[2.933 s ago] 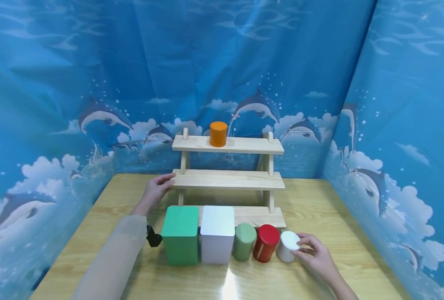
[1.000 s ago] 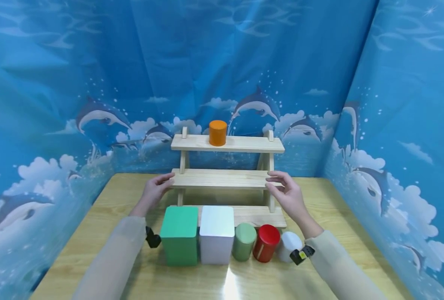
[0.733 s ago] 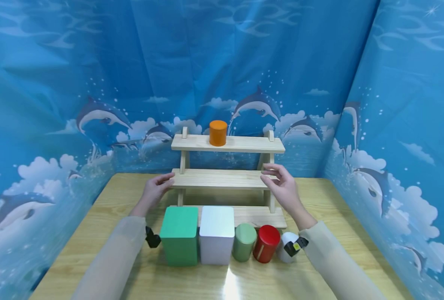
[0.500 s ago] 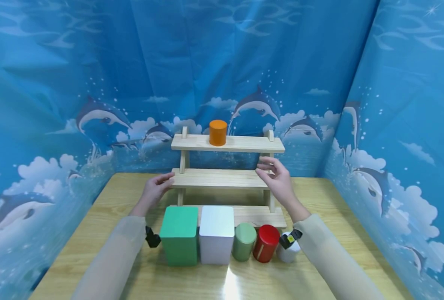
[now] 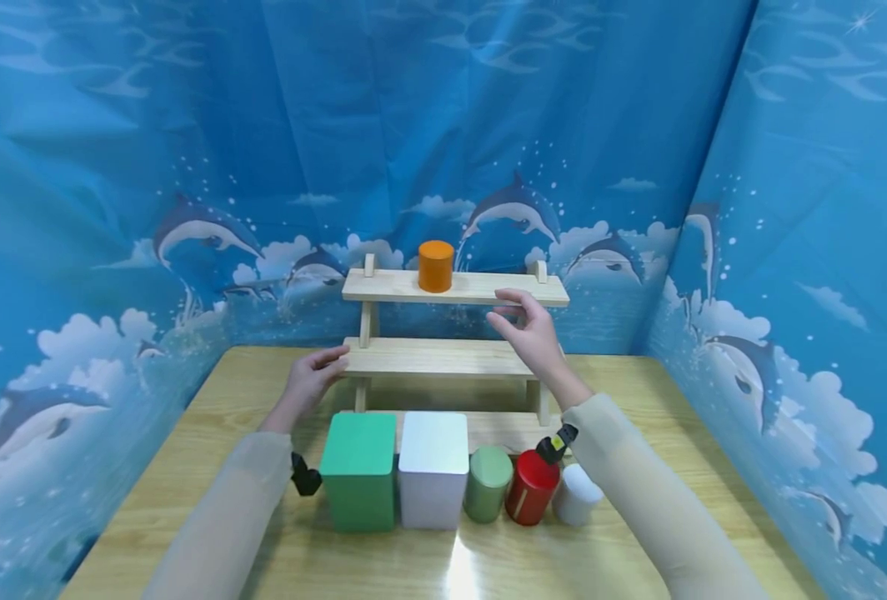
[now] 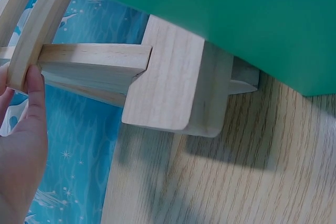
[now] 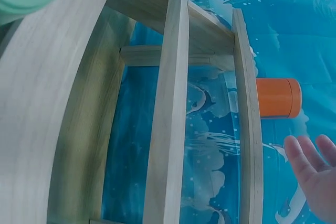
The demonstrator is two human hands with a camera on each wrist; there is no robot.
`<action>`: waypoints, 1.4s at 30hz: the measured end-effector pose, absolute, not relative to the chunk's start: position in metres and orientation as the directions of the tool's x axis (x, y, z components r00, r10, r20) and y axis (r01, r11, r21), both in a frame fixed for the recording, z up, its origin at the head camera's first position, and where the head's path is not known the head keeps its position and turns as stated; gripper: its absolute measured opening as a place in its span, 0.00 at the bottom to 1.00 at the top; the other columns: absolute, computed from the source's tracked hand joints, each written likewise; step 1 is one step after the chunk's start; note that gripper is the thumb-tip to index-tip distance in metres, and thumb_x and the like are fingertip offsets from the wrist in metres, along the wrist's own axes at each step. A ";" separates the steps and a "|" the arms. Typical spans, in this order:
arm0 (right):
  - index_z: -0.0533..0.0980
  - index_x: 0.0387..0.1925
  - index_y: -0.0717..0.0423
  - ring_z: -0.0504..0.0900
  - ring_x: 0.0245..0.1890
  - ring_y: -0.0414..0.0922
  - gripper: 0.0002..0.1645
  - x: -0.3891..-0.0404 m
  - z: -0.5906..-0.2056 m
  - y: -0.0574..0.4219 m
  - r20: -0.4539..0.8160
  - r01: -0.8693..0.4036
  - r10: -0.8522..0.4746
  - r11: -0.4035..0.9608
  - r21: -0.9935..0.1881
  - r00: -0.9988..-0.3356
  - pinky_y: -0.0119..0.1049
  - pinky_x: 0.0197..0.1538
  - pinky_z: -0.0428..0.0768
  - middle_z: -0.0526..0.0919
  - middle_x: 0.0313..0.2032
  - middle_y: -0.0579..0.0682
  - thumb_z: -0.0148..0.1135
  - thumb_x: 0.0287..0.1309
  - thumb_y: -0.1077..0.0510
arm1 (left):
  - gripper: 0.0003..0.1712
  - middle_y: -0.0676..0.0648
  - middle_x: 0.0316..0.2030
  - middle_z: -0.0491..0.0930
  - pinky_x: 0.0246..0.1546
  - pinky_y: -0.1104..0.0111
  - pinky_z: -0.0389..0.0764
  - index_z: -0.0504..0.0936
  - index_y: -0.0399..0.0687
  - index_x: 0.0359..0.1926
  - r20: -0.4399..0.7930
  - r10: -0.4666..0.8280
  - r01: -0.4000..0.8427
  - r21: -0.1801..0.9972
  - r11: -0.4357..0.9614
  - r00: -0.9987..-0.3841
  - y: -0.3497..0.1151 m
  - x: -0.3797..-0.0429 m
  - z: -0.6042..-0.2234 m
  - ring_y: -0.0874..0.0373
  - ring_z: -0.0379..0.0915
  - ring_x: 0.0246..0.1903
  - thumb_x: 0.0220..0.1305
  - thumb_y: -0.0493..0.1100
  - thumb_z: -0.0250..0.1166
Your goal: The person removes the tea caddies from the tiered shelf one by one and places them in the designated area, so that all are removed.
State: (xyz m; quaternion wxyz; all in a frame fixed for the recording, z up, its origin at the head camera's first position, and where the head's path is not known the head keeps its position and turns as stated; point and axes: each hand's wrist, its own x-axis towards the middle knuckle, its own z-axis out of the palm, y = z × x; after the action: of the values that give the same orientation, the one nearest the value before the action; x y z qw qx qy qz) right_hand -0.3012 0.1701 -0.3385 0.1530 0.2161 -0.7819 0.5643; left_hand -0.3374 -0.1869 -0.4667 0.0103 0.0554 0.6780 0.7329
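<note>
A three-tier wooden display shelf (image 5: 428,357) stands at the back of the table. My left hand (image 5: 310,385) pinches the left end of its middle board, thumb and fingers on either side in the left wrist view. An orange canister (image 5: 436,268) stands upright on the top board, left of centre. My right hand (image 5: 531,335) is in front of the top board's right half, apart from the canister, fingers loosely extended and holding nothing. The right wrist view shows that hand (image 7: 317,184) with spread fingers near the orange canister (image 7: 275,98).
Before the lowest board, a row runs left to right: green box (image 5: 361,479), white box (image 5: 433,483), light green canister (image 5: 488,485), red canister (image 5: 531,496), white canister (image 5: 577,497). My right forearm passes over the row's right end. A blue dolphin-print curtain (image 5: 323,125) hangs behind.
My right hand has left the white canister, rising past the middle board leftward to the top board's height. My left hand keeps its hold, and the orange canister has stayed put.
</note>
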 end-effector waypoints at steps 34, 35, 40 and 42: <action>0.69 0.58 0.55 0.69 0.57 0.50 0.25 -0.366 -0.337 0.126 0.462 -0.461 -0.089 0.357 -0.812 -0.882 0.43 0.54 0.75 0.70 0.58 0.51 0.61 0.60 0.54 | 0.27 0.38 0.61 0.66 0.48 0.72 0.76 0.68 0.36 0.62 0.063 0.082 0.060 0.997 -0.041 -0.995 -0.185 -0.338 -0.467 0.63 0.71 0.49 0.65 0.43 0.59; 0.69 0.58 0.56 0.69 0.58 0.51 0.25 -0.368 -0.336 0.124 0.465 -0.464 -0.089 0.359 -0.810 -0.881 0.43 0.54 0.75 0.69 0.58 0.51 0.61 0.60 0.55 | 0.27 0.38 0.61 0.66 0.48 0.72 0.76 0.68 0.36 0.62 0.065 0.083 0.062 0.997 -0.041 -0.994 -0.185 -0.338 -0.467 0.63 0.71 0.49 0.65 0.43 0.59; 0.68 0.59 0.57 0.67 0.58 0.54 0.26 -0.377 -0.330 0.117 0.457 -0.454 -0.087 0.385 -0.804 -0.885 0.43 0.53 0.76 0.68 0.58 0.52 0.60 0.60 0.54 | 0.28 0.38 0.62 0.65 0.48 0.72 0.76 0.67 0.36 0.62 0.061 0.084 0.058 0.998 -0.035 -0.995 -0.187 -0.337 -0.467 0.63 0.70 0.50 0.65 0.43 0.59; 0.68 0.59 0.56 0.67 0.58 0.54 0.26 -0.381 -0.327 0.115 0.449 -0.446 -0.089 0.397 -0.802 -0.889 0.43 0.54 0.75 0.68 0.58 0.52 0.60 0.60 0.53 | 0.28 0.38 0.62 0.65 0.48 0.73 0.76 0.67 0.35 0.62 0.061 0.087 0.058 0.998 -0.035 -0.994 -0.187 -0.336 -0.467 0.63 0.70 0.50 0.65 0.43 0.59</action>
State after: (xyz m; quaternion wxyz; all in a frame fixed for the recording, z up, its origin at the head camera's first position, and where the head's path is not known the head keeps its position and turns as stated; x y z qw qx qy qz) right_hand -0.3807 0.1153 -0.3271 0.1700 0.1634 -0.8183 0.5242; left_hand -0.3362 -0.1870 -0.4667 0.0103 0.0522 0.6946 0.7174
